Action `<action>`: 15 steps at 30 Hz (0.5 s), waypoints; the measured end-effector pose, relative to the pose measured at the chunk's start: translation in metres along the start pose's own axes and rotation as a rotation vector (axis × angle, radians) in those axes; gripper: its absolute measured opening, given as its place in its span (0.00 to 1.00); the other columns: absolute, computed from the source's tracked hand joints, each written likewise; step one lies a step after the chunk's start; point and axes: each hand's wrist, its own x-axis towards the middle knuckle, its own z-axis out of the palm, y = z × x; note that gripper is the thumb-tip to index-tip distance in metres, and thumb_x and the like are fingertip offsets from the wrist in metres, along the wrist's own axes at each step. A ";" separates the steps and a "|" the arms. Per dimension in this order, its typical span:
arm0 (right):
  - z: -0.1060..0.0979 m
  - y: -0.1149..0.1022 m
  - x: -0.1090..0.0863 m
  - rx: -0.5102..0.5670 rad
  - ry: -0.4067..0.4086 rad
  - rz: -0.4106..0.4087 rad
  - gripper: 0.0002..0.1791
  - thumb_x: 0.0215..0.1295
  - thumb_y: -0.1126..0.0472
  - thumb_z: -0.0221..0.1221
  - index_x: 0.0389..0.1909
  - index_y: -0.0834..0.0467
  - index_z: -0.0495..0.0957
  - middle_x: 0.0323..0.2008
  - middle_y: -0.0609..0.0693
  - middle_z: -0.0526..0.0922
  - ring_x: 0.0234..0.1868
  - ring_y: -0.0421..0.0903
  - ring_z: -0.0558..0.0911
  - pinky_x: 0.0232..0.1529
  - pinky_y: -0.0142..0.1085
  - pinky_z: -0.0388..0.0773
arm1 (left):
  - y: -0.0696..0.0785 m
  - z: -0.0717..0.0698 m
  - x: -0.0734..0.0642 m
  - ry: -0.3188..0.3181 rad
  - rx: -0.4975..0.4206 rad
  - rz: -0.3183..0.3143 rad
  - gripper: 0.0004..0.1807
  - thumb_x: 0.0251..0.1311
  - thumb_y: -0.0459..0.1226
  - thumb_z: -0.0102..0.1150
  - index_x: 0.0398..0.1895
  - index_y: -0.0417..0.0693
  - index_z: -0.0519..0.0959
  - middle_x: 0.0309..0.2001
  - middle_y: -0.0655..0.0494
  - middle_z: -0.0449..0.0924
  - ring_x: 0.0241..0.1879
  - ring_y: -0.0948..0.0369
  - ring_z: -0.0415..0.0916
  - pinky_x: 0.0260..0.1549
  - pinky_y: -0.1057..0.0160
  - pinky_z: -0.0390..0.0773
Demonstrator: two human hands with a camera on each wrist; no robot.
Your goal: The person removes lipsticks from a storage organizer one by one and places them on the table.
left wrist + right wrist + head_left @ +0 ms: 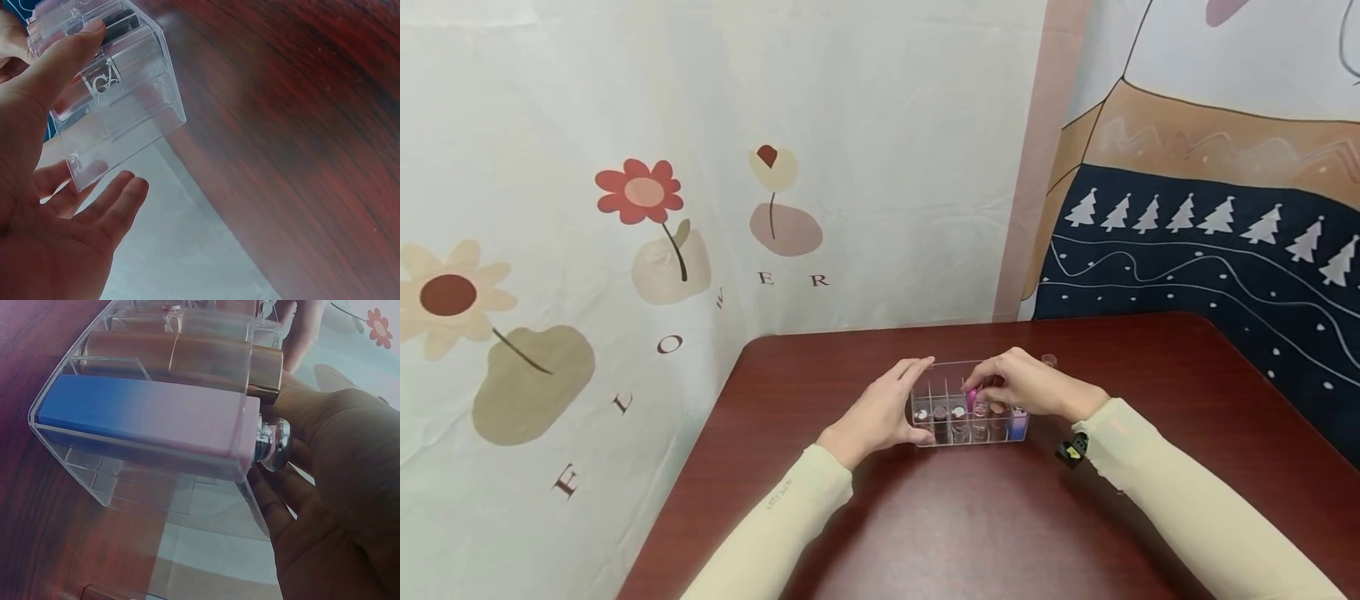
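Fingers of the right hand pinch a rounded magenta item; the left hand grips a clear plastic divided box (presumably for steadiness).

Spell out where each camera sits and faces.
Head: on the head, facing forward and down at the organizer; left grip, right grip, sleeves show.
Left wrist: on that wrist, facing organizer and table; both grips show.
Right wrist: on that wrist, facing the blue-pink tube; both grips show.
Head and right wrist share the tube.

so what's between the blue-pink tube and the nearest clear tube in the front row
A brown tube in the clear organizer, as the head view shows.
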 end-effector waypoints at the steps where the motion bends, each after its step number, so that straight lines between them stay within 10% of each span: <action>1: 0.000 0.000 0.000 -0.002 0.000 0.001 0.12 0.76 0.69 0.75 0.56 0.61 0.95 0.38 0.46 0.95 0.24 0.29 0.82 0.34 0.29 0.89 | 0.000 0.000 -0.001 0.001 0.002 -0.003 0.72 0.47 0.51 0.99 0.93 0.47 0.62 0.82 0.45 0.76 0.77 0.46 0.82 0.82 0.49 0.82; 15: 0.002 0.001 -0.003 -0.039 0.047 -0.015 0.11 0.77 0.69 0.74 0.55 0.60 0.95 0.39 0.45 0.95 0.25 0.29 0.81 0.36 0.28 0.88 | 0.001 0.002 -0.002 -0.010 0.034 -0.014 0.73 0.49 0.52 0.98 0.95 0.48 0.61 0.91 0.46 0.67 0.89 0.44 0.70 0.86 0.48 0.77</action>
